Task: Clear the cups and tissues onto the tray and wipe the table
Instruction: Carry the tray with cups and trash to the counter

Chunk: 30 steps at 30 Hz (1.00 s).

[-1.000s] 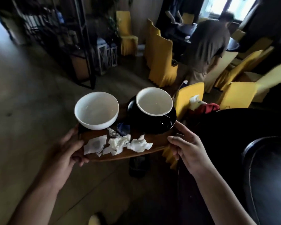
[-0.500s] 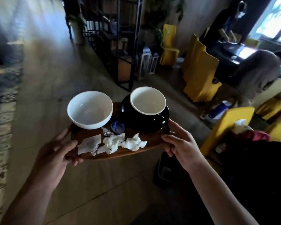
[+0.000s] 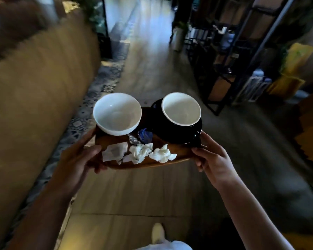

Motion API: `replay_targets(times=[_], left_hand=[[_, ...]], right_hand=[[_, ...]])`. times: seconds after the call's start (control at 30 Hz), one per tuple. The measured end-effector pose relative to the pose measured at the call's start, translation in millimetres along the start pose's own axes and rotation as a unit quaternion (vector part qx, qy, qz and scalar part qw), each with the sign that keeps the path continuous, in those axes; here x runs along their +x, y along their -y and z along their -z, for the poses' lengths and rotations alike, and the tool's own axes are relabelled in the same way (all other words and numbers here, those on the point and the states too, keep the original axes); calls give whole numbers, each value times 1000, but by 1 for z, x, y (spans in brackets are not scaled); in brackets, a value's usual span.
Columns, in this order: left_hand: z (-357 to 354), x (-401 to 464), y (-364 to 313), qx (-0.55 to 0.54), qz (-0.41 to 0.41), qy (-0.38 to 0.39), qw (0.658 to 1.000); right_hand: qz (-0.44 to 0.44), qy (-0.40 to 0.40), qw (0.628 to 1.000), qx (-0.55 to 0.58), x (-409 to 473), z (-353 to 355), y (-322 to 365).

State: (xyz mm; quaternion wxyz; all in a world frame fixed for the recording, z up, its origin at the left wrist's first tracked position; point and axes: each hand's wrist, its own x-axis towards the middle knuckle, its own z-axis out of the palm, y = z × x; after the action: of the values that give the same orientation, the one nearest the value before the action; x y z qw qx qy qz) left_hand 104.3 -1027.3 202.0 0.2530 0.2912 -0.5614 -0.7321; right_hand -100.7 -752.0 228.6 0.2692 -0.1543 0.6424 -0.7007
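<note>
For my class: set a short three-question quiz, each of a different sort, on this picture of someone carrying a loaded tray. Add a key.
1. True or false: the black cup stands on a black saucer.
2. How many hands hold the tray? A one, B two, C none.
3. Fill in: the crumpled tissues lie along the tray's ____ edge, near or far from the person.

Key: 1 true; 2 B, the left hand and right hand grip opposite ends; 3 near.

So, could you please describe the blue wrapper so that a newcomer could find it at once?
Start at the wooden tray carried over the floor. Between the white bowl and the black cup lies the blue wrapper, crumpled. It is the only blue item; the tissues nearby are white.
</note>
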Motion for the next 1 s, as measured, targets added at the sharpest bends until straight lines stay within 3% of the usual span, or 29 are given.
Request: replay_targets(times=[0.3, 0.57, 0.8, 1.0], left_hand=[[106, 47, -20, -56, -14, -158, 986], [202, 88, -48, -85, 7, -254, 963], [288, 101, -60, -129, -23, -340, 931], [386, 91, -69, -131, -35, -383, 914]], right_hand=[[-37, 178, 983, 23, 154, -143, -27], [-58, 350, 935, -16, 274, -289, -32], [-43, 446, 888, -107, 323, -429, -42], [-81, 488, 862, -108, 319, -554, -68]])
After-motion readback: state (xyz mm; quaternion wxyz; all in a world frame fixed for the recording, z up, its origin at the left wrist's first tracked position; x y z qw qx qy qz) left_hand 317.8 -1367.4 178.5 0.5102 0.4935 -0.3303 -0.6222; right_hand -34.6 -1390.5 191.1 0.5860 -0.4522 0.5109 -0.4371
